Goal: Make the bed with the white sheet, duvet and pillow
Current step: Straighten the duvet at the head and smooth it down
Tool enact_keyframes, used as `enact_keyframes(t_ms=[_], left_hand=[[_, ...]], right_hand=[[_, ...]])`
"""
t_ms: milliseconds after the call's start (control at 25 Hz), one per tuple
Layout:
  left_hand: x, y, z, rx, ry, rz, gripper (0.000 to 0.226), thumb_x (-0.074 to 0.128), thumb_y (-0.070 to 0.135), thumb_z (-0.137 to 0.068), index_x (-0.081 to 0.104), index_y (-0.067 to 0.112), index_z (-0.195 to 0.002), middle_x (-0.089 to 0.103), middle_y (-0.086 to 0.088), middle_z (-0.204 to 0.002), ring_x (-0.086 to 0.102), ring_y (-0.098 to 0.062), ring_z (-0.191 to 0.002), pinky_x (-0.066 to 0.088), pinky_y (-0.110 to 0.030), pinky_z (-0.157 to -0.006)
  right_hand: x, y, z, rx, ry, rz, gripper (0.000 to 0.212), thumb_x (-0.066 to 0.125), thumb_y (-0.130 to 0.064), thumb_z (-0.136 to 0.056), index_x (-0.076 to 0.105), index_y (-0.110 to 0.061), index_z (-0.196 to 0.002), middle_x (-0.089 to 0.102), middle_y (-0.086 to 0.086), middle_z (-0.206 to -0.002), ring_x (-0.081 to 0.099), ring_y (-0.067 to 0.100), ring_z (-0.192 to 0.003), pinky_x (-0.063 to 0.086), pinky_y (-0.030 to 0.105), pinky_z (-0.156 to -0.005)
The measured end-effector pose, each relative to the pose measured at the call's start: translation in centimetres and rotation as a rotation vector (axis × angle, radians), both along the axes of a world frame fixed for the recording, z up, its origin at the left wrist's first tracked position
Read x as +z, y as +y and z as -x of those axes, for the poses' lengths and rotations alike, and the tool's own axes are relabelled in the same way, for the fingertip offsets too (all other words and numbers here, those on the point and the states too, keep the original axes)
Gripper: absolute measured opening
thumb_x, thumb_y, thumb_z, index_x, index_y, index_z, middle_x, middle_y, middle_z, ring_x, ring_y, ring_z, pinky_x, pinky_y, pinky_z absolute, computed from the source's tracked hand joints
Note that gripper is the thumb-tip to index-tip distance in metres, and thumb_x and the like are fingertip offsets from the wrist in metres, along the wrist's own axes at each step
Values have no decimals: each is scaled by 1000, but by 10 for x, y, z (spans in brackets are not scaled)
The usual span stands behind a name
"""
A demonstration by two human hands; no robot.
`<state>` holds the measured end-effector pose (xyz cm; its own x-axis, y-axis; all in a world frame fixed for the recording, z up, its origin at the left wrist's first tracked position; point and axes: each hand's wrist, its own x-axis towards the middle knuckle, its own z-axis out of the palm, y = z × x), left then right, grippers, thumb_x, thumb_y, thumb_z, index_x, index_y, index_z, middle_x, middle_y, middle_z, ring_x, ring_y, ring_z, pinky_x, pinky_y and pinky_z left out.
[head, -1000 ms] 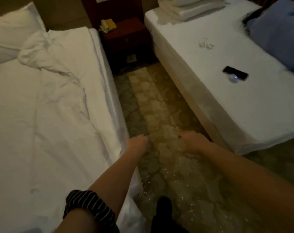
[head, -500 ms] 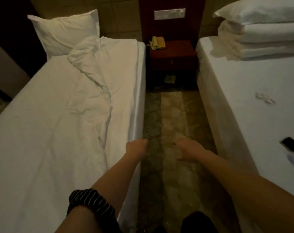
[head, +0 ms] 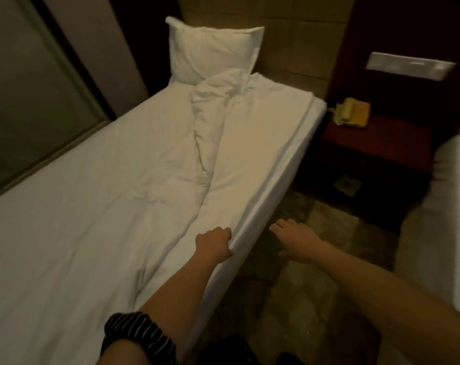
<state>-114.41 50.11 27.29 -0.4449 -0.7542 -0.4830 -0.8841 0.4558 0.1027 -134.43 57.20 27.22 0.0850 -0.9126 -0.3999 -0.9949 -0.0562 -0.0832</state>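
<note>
A single head-worn wide-angle camera looks forward and down from beside the bed (head: 118, 233), close above both outstretched forearms, facing toward the pillow (head: 213, 54) and the wall at its head; the nightstand (head: 376, 138) sits at right and the frame's edges curve with the lens

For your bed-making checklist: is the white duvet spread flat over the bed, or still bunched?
Still bunched. The duvet forms a crumpled ridge running from the pillow down the bed, leaving a strip of sheet uncovered.
</note>
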Motion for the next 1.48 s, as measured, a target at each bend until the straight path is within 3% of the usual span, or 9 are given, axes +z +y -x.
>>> enact_keyframes(t_ms=[160, 360, 600, 920, 1080, 1280, 1480], left_hand=[[-10, -77, 28, 251, -21, -10, 44, 55, 43, -92, 46, 21, -129, 52, -2, -129, 54, -22, -114, 41, -34, -90], [-41, -184, 60, 463, 1, -50, 42, 54, 41, -93, 46, 21, -128, 51, -3, -132, 52, -23, -117, 40, -33, -92], [-43, -260, 91, 610, 3, -86, 40, 53, 38, -93, 45, 21, -128, 51, -3, -131, 54, -24, -114, 40, -32, -88], [-61, -306, 98, 1179, 2, -51, 37, 52, 37, -93, 46, 21, -125, 51, -2, -128, 53, -24, -114, 39, -32, -88], [-86, -318, 108, 1193, -31, -32, 37, 51, 36, -94, 43, 19, -127, 49, -2, -127, 53, -24, -114, 41, -36, -88], [-141, -353, 87, 1251, 26, 15, 39, 54, 24, -94, 38, 15, -129, 42, -5, -130, 50, -24, -113, 43, -34, -84], [-206, -383, 73, 1124, -51, -19, 65, 62, 43, -88, 29, 15, -136, 32, -7, -137, 39, -26, -122, 38, -36, -96]], right_hand=[[0, -112, 35, 203, -54, 60, 63, 60, -31, -89, 30, -15, -142, 26, 8, -150, 33, 27, -132, 37, 40, -105], [-13, -225, 60, 459, 24, 21, 63, 59, -30, -90, 27, -16, -143, 1, 6, -158, 20, 29, -139, 33, 41, -107], [-16, -351, 88, 625, 9, -16, 62, 58, -33, -90, 29, -15, -142, 5, 7, -158, 22, 29, -137, 36, 39, -103], [-68, -495, 71, 1060, 6, -72, 62, 55, -36, -91, 28, -15, -143, 16, 7, -155, 23, 27, -139, 27, 39, -108], [-90, -536, 55, 1208, 30, -54, 61, 51, -39, -93, 27, -15, -143, 19, 6, -155, 22, 25, -140, 22, 39, -110], [-136, -575, 1, 1212, -6, -19, 63, 53, -37, -93, 24, -18, -145, 27, 4, -151, 25, 23, -139, 20, 38, -112], [-190, -603, -20, 1290, 202, 12, 73, 53, -33, -94, 10, -17, -150, 12, 7, -158, 10, 27, -145, 6, 45, -117]])
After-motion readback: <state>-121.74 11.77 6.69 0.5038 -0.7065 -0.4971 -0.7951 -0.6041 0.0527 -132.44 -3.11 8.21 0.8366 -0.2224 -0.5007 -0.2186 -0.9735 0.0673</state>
